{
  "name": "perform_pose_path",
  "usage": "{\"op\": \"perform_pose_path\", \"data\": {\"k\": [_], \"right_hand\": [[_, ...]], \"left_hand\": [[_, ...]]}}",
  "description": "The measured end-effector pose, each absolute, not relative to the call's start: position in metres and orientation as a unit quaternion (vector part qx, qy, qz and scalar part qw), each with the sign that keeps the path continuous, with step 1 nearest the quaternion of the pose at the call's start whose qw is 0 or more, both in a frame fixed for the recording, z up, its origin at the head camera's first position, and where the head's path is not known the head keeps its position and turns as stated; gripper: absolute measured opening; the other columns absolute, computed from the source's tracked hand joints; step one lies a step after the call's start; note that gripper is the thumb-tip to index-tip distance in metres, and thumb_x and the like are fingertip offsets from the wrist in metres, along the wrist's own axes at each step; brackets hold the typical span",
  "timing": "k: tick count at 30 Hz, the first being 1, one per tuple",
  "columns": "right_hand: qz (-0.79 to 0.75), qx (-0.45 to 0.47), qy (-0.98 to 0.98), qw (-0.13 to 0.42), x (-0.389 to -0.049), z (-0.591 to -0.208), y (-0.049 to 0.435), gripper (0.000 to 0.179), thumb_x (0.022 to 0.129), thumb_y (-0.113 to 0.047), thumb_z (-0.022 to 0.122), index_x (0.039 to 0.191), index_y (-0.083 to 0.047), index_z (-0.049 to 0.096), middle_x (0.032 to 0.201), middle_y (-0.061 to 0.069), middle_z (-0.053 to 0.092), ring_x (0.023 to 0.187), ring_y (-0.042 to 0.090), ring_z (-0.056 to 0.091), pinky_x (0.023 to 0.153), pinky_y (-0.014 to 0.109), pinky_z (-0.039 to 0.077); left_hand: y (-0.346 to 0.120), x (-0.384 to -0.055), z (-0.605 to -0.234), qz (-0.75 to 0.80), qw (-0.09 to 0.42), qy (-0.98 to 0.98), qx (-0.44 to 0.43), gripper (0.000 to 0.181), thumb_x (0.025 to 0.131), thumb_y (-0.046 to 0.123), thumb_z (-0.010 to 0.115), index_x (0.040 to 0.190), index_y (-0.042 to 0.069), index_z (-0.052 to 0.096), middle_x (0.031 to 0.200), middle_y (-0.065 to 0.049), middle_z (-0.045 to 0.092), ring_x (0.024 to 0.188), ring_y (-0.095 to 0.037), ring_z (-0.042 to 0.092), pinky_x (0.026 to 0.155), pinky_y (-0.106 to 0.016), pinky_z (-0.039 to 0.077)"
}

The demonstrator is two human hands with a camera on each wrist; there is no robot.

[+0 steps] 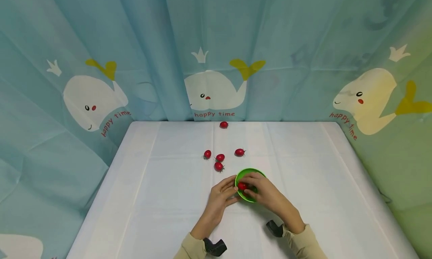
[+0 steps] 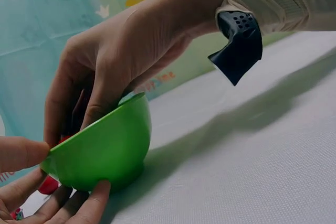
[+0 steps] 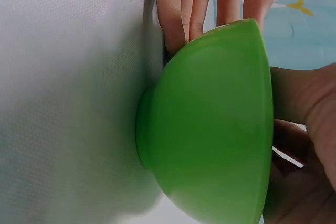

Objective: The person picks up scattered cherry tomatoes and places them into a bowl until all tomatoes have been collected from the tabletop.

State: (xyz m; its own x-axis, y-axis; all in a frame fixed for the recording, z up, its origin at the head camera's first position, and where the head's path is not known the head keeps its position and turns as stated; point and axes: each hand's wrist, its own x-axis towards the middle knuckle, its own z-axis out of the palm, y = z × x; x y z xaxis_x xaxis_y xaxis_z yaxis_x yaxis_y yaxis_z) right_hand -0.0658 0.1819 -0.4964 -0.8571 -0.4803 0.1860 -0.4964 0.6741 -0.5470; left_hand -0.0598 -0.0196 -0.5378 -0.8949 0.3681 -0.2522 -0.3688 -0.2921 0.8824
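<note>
A small green bowl (image 1: 248, 201) stands on the white table cover. My left hand (image 1: 217, 199) steadies it from the left; in the left wrist view the thumb (image 2: 23, 153) lies at the rim and the other fingers spread along the outer wall. From the right, my right hand (image 1: 270, 193) reaches over the rim with its fingers inside the bowl. Between those fingers and the thumb is a red cherry tomato (image 1: 242, 186), partly covered by them. The bowl's wall (image 3: 210, 124) hides the right fingertips in the right wrist view.
Beyond the bowl lie several cherry tomatoes: a cluster with one tomato (image 1: 218, 166) nearest, another (image 1: 240, 152) to its right, and one (image 1: 224, 125) by the far edge. A blue-green curtain (image 1: 287, 90) with whale prints hangs around the table (image 1: 162, 214).
</note>
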Motion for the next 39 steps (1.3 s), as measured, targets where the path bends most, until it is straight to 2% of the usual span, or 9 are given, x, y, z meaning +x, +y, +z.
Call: {"op": "perform_pose_path", "data": {"k": [7,15,23,27,33,39], "right_hand": [[0.280,0.281,-0.918,0.009,-0.065,-0.494,0.180,0.033,0.089,-0.001,0.080,0.122,-0.003,0.076,0.119,0.012,0.069,0.108,0.028,0.067,0.089,0.041,0.062],[0.356,0.264,-0.896,-0.035,-0.069,-0.491,0.187,0.032,0.090,-0.002,0.079,0.122,-0.003,0.073,0.120,0.011,0.070,0.099,0.023,0.070,0.084,0.028,0.063],[0.422,0.261,-0.868,-0.019,-0.081,-0.491,0.199,0.033,0.091,-0.005,0.078,0.124,-0.008,0.072,0.123,0.008,0.074,0.100,0.024,0.074,0.088,0.036,0.065],[0.451,0.234,-0.861,-0.033,-0.089,-0.490,0.207,0.034,0.093,-0.007,0.078,0.126,-0.009,0.071,0.124,0.007,0.074,0.104,0.022,0.074,0.092,0.032,0.063],[0.500,0.195,-0.842,-0.049,-0.105,-0.490,0.219,0.039,0.097,-0.011,0.075,0.133,-0.001,0.066,0.132,0.017,0.070,0.116,0.033,0.070,0.099,0.027,0.059],[0.509,0.173,-0.842,-0.047,-0.124,-0.496,0.226,0.041,0.099,-0.011,0.072,0.137,0.000,0.063,0.133,0.017,0.069,0.119,0.036,0.068,0.101,0.032,0.060]], "left_hand": [[-0.020,-0.058,-0.536,0.806,0.224,0.548,-0.002,0.053,0.104,0.012,0.061,0.154,0.001,0.047,0.157,-0.025,0.049,0.139,-0.030,0.056,0.104,-0.044,0.059],[-0.021,-0.058,-0.536,0.807,0.222,0.547,-0.002,0.052,0.104,0.010,0.060,0.154,0.001,0.047,0.156,-0.025,0.049,0.138,-0.031,0.057,0.104,-0.044,0.059],[-0.022,-0.058,-0.535,0.804,0.227,0.549,-0.008,0.053,0.103,0.010,0.061,0.153,-0.001,0.048,0.155,-0.026,0.049,0.136,-0.031,0.058,0.103,-0.043,0.059],[-0.022,-0.058,-0.534,0.804,0.225,0.551,-0.009,0.054,0.102,0.010,0.062,0.152,-0.002,0.047,0.155,-0.026,0.049,0.136,-0.030,0.057,0.102,-0.043,0.060],[-0.024,-0.056,-0.532,0.800,0.219,0.559,-0.007,0.055,0.102,0.010,0.062,0.153,-0.003,0.046,0.155,-0.028,0.048,0.135,-0.029,0.058,0.101,-0.043,0.060],[-0.026,-0.056,-0.532,0.800,0.220,0.558,-0.025,0.055,0.101,0.009,0.064,0.152,-0.001,0.048,0.155,-0.026,0.049,0.134,-0.029,0.058,0.102,-0.043,0.060]]}}
